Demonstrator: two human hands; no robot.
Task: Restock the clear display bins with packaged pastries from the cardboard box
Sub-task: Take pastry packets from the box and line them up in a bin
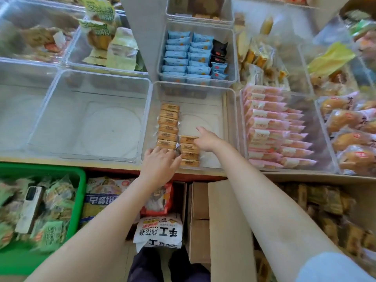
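Left hand (161, 159) first: fingers spread flat, pressing the near end of the left row of brown packaged pastries (167, 127) in the clear display bin (231, 127). Beside it my right hand (205, 140), fingers loosely curled, touches the short second row (189, 151), gripping nothing I can make out. I'm squaring rows; next I'd fetch more from the cardboard box (225, 220) below

A snack shop: clear bins (238, 127) of wrapped pastries (272, 129) fill the counter, stock boxes (223, 220) below.
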